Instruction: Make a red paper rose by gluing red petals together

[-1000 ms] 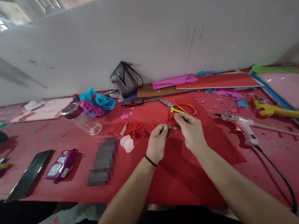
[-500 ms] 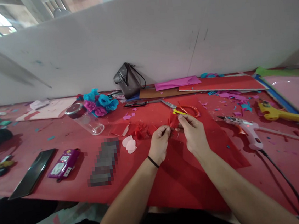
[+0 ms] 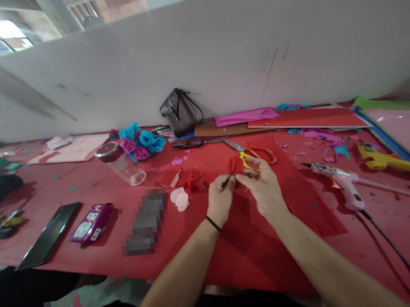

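Red tissue piece, seen in the head view, stands upright above the fingertips near the middle of the table, its lower end gathered narrow where both hands meet. The left hand, with a dark band on its wrist, pinches that end between thumb and fingertips. The right hand brings its thumb and a finger in close beside it, the other fingers loosely spread; whether it grips the paper or only touches it, I cannot tell. The pinch leaves the upper part free and rounded, like a small petal; so thin a sheet probably creases readily and springs open if let go.

Under the hands lies a broad, smooth red sheet. Just left of them sits a ruffled red tissue bunch, with pale pink paper ovals flat and overlapping nearby. Scissors with metal blades and yellow and orange handles lie just behind the right hand. To the right rests a pink glue gun, hard and glossy, a pale stick at its back. Farther left, curly blue and magenta paper flowers cluster behind a clear, tilted-looking jar with a metallic-rimmed lid.
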`<control>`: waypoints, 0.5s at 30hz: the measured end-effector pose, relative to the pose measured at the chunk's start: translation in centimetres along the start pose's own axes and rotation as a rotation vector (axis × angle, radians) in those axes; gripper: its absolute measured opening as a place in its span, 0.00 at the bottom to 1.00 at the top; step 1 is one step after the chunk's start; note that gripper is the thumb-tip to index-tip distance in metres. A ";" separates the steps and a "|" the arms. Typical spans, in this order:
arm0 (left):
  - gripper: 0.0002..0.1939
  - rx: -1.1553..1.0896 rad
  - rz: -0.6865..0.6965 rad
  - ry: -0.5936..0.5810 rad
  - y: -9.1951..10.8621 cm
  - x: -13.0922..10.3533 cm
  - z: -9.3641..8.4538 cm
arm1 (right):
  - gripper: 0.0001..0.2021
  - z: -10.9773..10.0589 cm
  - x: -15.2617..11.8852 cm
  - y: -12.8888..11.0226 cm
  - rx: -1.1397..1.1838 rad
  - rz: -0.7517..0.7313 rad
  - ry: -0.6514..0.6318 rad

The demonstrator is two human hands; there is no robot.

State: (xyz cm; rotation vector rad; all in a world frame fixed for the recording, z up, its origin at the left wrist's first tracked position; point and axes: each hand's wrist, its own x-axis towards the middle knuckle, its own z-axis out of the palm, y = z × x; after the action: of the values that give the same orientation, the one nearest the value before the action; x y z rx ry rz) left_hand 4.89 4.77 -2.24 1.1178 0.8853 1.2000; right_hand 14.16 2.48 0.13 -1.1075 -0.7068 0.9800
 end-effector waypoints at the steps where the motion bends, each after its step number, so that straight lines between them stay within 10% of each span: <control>1: 0.12 -0.016 -0.005 0.002 0.0 0.0 0.1 | 0.26 0.0 0.0 0.1 0.006 -0.002 -0.006; 15: 0.10 -0.078 -0.040 0.087 1.0 -0.1 -0.4 | 0.23 0.3 0.0 0.1 -0.033 -0.062 0.092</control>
State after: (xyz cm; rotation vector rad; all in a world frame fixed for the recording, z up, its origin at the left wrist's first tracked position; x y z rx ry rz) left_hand 4.23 4.76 -1.40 0.9873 0.9143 1.2476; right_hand 13.90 2.62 0.13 -1.1458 -0.6815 0.8619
